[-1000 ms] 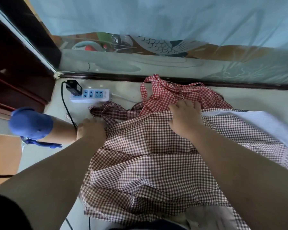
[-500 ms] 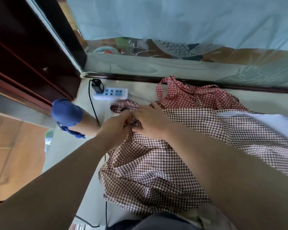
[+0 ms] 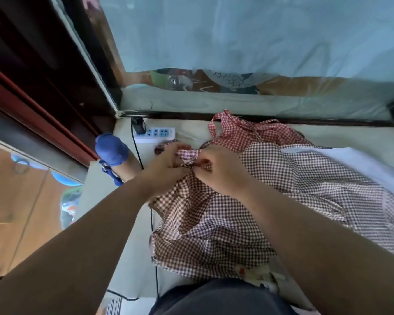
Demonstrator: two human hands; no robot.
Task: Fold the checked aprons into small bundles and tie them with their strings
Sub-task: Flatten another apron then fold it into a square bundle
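Fingers (image 3: 180,148) of the left hand (image 3: 166,165) and right hand (image 3: 222,172) pinch the brown checked apron (image 3: 214,223) by its top, hands close together.

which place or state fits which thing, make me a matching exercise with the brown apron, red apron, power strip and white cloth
Things
1 brown apron
2 red apron
3 power strip
4 white cloth

Place or state
a at the far right
b black plug in its left end
c pinched at its top by the left hand and right hand
d bunched just beyond the brown apron

Pairs: 1-c, 2-d, 3-b, 4-a
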